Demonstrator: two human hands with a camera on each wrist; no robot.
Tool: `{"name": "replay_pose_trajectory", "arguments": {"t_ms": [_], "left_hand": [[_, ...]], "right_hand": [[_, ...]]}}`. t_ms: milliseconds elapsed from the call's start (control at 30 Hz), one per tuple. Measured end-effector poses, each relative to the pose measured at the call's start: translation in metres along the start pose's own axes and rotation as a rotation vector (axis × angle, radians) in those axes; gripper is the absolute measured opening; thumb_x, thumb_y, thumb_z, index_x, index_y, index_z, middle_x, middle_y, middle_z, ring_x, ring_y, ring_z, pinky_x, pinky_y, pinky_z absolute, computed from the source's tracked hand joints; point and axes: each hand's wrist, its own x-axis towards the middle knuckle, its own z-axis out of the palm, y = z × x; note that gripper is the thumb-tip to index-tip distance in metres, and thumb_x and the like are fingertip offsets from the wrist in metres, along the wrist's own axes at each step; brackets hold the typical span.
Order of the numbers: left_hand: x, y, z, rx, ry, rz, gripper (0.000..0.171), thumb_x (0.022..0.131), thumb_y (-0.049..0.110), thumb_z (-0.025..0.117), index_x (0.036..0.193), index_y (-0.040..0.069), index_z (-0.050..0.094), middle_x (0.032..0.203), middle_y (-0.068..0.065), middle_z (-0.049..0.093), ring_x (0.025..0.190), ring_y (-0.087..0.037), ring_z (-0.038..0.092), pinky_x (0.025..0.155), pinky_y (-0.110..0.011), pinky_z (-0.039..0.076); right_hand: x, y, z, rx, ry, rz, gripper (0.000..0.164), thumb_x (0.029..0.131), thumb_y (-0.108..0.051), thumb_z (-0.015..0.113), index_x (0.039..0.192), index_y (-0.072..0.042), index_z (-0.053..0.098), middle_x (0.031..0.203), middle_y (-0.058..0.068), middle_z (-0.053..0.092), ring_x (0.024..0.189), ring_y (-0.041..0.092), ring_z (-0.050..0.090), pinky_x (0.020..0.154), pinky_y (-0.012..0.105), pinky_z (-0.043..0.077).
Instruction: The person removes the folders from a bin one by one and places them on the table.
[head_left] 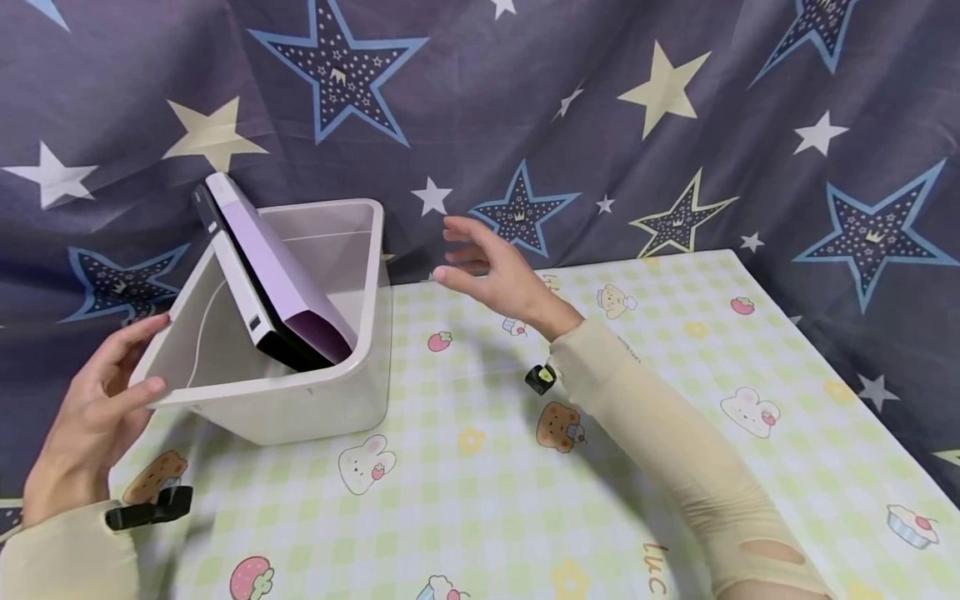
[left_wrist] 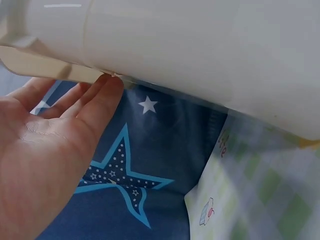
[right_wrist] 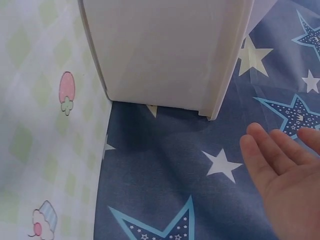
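A white plastic bin (head_left: pixel 262 412) stands at the table's left side. Two box-shaped files lean slantwise in it, their upper ends rising past the back left rim: a lilac file (head_left: pixel 273 258) and, against it, a black-and-white file (head_left: pixel 238 287). My left hand (head_left: pixel 93 408) holds the bin's left rim, thumb near the front corner and fingers farther back. In the left wrist view, the left fingertips (left_wrist: pixel 116 85) touch beneath the rim. My right hand (head_left: pixel 506 279) hovers right of the bin, apart from it, fingers loosely extended and holding nothing.
A green-and-white checked cloth with cartoon prints covers the table (head_left: pixel 465 500). Behind it hangs a dark blue curtain (head_left: pixel 525 100) with stars. The table's right edge (head_left: pixel 847 383) slants toward the front.
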Motion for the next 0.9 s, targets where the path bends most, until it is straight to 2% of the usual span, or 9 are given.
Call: {"name": "replay_pose_trajectory", "arguments": {"t_ms": [133, 233, 433, 600, 700, 800, 900], "left_hand": [[0.001, -0.003, 0.000, -0.023, -0.001, -0.011, 0.066, 0.082, -0.030, 0.036, 0.143, -0.016, 0.016, 0.129, -0.022, 0.044, 0.105, -0.025, 0.053, 0.079, -0.029, 0.052], [0.001, -0.005, 0.001, -0.054, 0.000, -0.022, 0.066, 0.083, -0.028, 0.037, 0.144, -0.015, 0.015, 0.132, -0.021, 0.044, 0.106, -0.025, 0.054, 0.078, -0.030, 0.053], [-0.001, -0.005, 0.000, -0.031, 0.001, -0.022, 0.066, 0.084, -0.028, 0.038, 0.144, -0.013, 0.016, 0.133, -0.019, 0.043, 0.105, -0.023, 0.054, 0.076, -0.029, 0.053], [-0.001, -0.005, 0.002, -0.016, -0.006, -0.025, 0.066, 0.084, -0.027, 0.038, 0.144, -0.013, 0.016, 0.130, -0.018, 0.043, 0.104, -0.022, 0.054, 0.076, -0.028, 0.053], [-0.003, -0.004, 0.004, 0.000, 0.029, -0.037, 0.066, 0.085, -0.025, 0.042, 0.145, -0.012, 0.018, 0.129, -0.016, 0.045, 0.103, -0.021, 0.054, 0.075, -0.027, 0.053], [-0.003, -0.005, 0.003, -0.037, 0.040, -0.028, 0.066, 0.084, -0.025, 0.041, 0.145, -0.012, 0.018, 0.129, -0.017, 0.046, 0.103, -0.022, 0.055, 0.076, -0.028, 0.053], [-0.003, -0.007, 0.002, -0.089, 0.028, -0.011, 0.066, 0.084, -0.027, 0.039, 0.144, -0.013, 0.018, 0.129, -0.019, 0.046, 0.103, -0.024, 0.056, 0.076, -0.029, 0.053]], "right_hand": [[0.000, -0.009, -0.002, -0.009, -0.002, 0.003, 0.067, 0.090, -0.023, 0.067, 0.147, -0.015, 0.034, 0.141, 0.010, 0.045, 0.116, 0.021, 0.055, 0.101, 0.038, 0.041], [-0.003, -0.023, -0.002, -0.023, -0.004, 0.016, 0.066, 0.090, -0.019, 0.065, 0.147, -0.010, 0.033, 0.141, 0.014, 0.044, 0.117, 0.024, 0.055, 0.101, 0.038, 0.041], [-0.006, -0.045, 0.001, -0.037, -0.025, 0.023, 0.065, 0.091, -0.018, 0.064, 0.147, -0.005, 0.033, 0.141, 0.015, 0.045, 0.118, 0.028, 0.054, 0.101, 0.038, 0.041], [-0.002, -0.048, 0.003, -0.056, -0.028, 0.027, 0.065, 0.091, -0.018, 0.064, 0.147, -0.007, 0.034, 0.140, 0.013, 0.046, 0.117, 0.025, 0.055, 0.101, 0.037, 0.041], [-0.001, -0.050, 0.004, -0.064, -0.039, 0.006, 0.065, 0.090, -0.017, 0.064, 0.146, -0.006, 0.034, 0.140, 0.016, 0.045, 0.116, 0.026, 0.055, 0.101, 0.038, 0.041], [0.002, -0.052, 0.004, -0.055, -0.047, -0.020, 0.065, 0.090, -0.014, 0.065, 0.146, -0.003, 0.033, 0.139, 0.020, 0.045, 0.116, 0.029, 0.055, 0.101, 0.040, 0.041], [0.009, -0.040, 0.005, -0.055, -0.048, -0.037, 0.068, 0.089, -0.014, 0.066, 0.147, -0.005, 0.032, 0.139, 0.018, 0.045, 0.115, 0.029, 0.056, 0.100, 0.039, 0.042]]}}
